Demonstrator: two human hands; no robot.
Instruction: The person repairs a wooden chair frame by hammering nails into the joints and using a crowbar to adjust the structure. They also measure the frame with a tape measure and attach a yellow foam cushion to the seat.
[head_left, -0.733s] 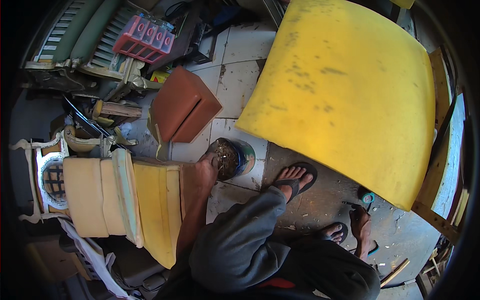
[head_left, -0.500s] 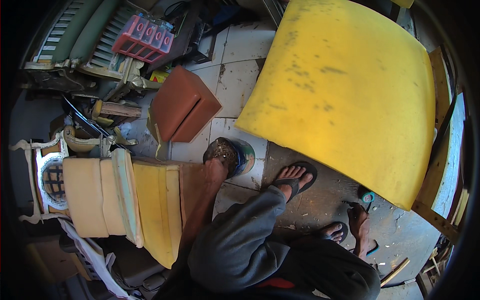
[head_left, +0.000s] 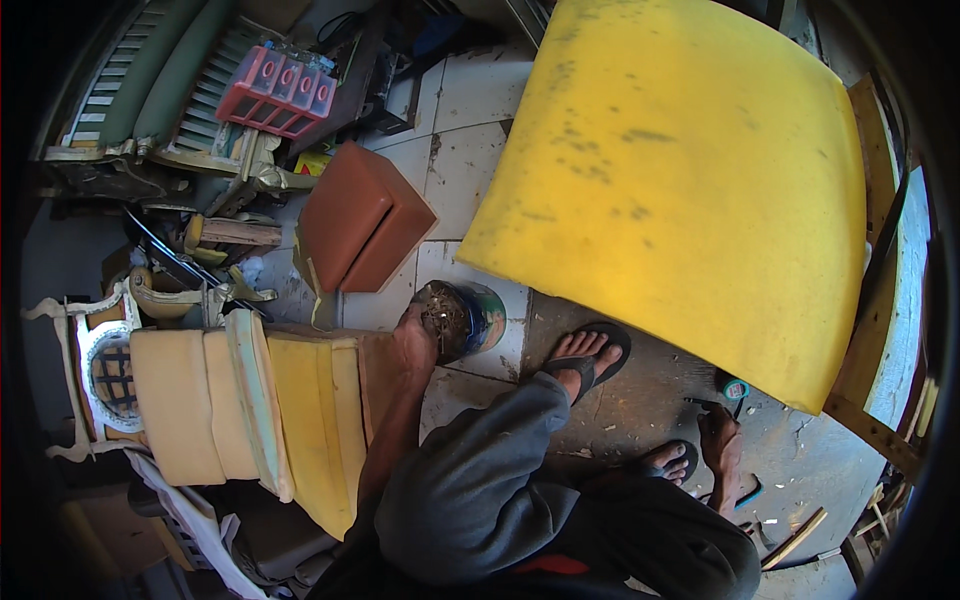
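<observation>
A round tin (head_left: 462, 318) stands on the tiled floor (head_left: 465, 110), between the brown cushion (head_left: 362, 220) and our sandalled foot (head_left: 580, 358). We have our left hand (head_left: 415, 345) against its side; whether the fingers are closed on it, we cannot tell. Our right hand (head_left: 722, 442) is low by the big yellow foam sheet (head_left: 680, 180), fingers curled around a small dark tool (head_left: 705, 403).
</observation>
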